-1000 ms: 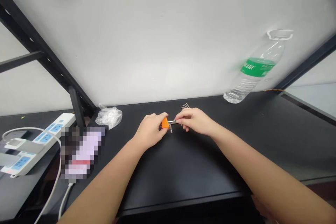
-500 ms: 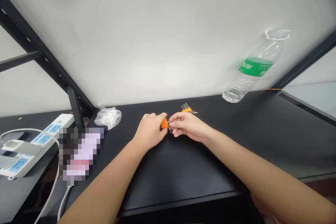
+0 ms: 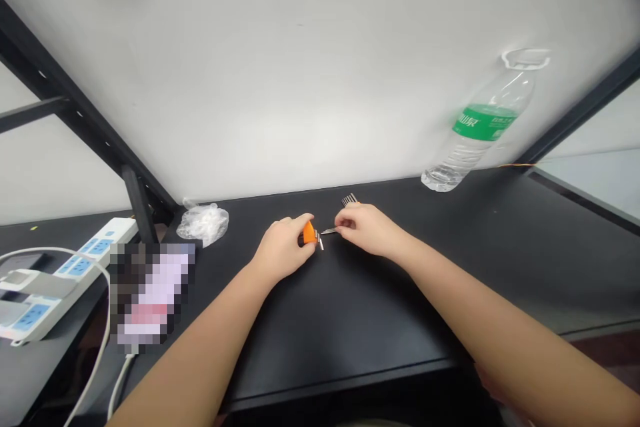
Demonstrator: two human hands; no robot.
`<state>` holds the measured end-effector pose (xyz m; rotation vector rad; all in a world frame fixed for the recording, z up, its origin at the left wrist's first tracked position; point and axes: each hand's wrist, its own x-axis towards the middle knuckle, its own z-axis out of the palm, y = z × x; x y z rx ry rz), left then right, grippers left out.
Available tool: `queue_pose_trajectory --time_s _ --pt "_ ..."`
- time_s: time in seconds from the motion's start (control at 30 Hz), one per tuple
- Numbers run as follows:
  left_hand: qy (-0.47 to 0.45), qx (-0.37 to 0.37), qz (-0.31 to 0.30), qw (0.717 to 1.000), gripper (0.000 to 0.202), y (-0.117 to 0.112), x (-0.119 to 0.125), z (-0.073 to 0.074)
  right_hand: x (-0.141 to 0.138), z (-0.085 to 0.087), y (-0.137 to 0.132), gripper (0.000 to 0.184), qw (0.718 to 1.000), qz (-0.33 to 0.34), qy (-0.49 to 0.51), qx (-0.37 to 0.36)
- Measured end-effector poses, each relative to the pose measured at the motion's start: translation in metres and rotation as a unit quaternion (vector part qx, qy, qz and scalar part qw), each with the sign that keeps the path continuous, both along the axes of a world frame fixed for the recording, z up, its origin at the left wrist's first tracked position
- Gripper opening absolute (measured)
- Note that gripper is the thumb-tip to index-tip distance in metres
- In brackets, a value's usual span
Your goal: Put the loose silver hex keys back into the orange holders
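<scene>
My left hand (image 3: 283, 250) is closed round an orange and dark block (image 3: 309, 233) near the middle of the black tabletop. A short, bright metal piece sticks out of the block's right side. Just to the right, my right hand (image 3: 370, 228) pinches a thin, pointed metal piece (image 3: 329, 231), whose tip points left toward the block with a small gap between. Behind my right hand lies an orange holder with a row of metal rods (image 3: 349, 199); my hand covers most of it. The exact kind of these small pieces cannot be made out.
A crumpled clear plastic bag (image 3: 203, 223) lies at the back left, near a pixelated phone-like object (image 3: 156, 293) with a white cable. Further left is a white power strip (image 3: 75, 270). A large clear bottle (image 3: 475, 123) leans by the wall at right. Black frame bars (image 3: 137, 203) flank the tabletop.
My right hand has drawn away to the right from the orange block, with the thin metal piece now showing in its fingers. My left hand has stayed nearly in place.
</scene>
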<state>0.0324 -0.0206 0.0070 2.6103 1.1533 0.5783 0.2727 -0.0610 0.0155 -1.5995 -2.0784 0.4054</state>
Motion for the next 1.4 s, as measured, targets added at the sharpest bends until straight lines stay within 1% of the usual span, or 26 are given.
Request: queue_pose_trajectory --time_s 0.07,0.13,0.23,0.37,0.5,0.63,0.7,0.8,0.9,0.97,1.13,1.2,1.27,1.33,1.4 --pt "0.003 -0.003 0.003 1.000 0.051 0.001 0.000 -0.001 0.009 -0.004 0.004 0.011 0.998 0.007 -0.057 -0.028" --pt "0.001 -0.005 0.003 1.000 0.051 0.001 0.000 -0.002 0.012 -0.008 0.006 0.012 0.994 0.018 -0.092 -0.048" --pt "0.000 -0.008 0.003 1.000 0.052 0.001 0.000 -0.002 0.010 -0.010 0.005 0.012 0.991 0.023 -0.122 -0.048" --pt "0.001 -0.006 -0.004 1.000 0.050 0.000 0.001 -0.001 0.005 -0.007 0.002 0.013 0.989 0.007 -0.147 -0.031" --pt "0.007 -0.002 -0.006 1.000 0.051 0.000 0.002 -0.001 0.003 -0.005 0.000 0.015 0.982 0.002 -0.185 -0.046" --pt "0.005 0.001 -0.007 1.000 0.053 0.000 0.001 -0.001 -0.001 -0.002 -0.005 0.006 0.974 -0.014 -0.217 -0.067" --pt "0.005 0.000 -0.010 1.000 0.054 0.000 0.001 0.000 -0.003 0.002 -0.007 0.005 0.981 -0.016 -0.176 -0.075" --pt "0.005 -0.002 -0.008 1.000 0.054 0.000 0.001 0.001 -0.003 0.008 -0.008 0.005 0.996 0.001 -0.035 -0.080" --pt "0.000 -0.004 -0.010 1.000 0.055 0.000 0.001 0.001 -0.003 0.011 -0.008 0.006 0.993 0.018 0.082 -0.079" --pt "-0.005 -0.003 -0.011 1.000 0.055 0.000 0.000 0.001 -0.002 0.011 -0.007 0.008 0.988 0.024 0.121 -0.088" --pt "-0.010 0.001 -0.014 1.000 0.055 0.001 -0.001 0.000 0.000 0.009 -0.006 0.011 0.979 0.031 0.169 -0.111" --pt "-0.002 0.013 -0.020 1.000 0.053 -0.001 -0.001 0.002 0.000 0.009 -0.006 0.014 0.969 0.022 0.207 -0.135" --pt "0.006 0.033 -0.037 0.999 0.052 -0.004 0.000 0.004 -0.003 0.008 -0.005 0.018 0.950 0.009 0.268 -0.162" --pt "0.011 0.053 -0.059 0.997 0.051 -0.008 0.003 0.008 -0.010 0.006 -0.004 0.023 0.920 0.000 0.344 -0.187" --pt "0.014 0.066 -0.073 0.995 0.047 -0.012 0.005 0.011 -0.020 0.001 -0.002 0.028 0.884 -0.012 0.419 -0.210"
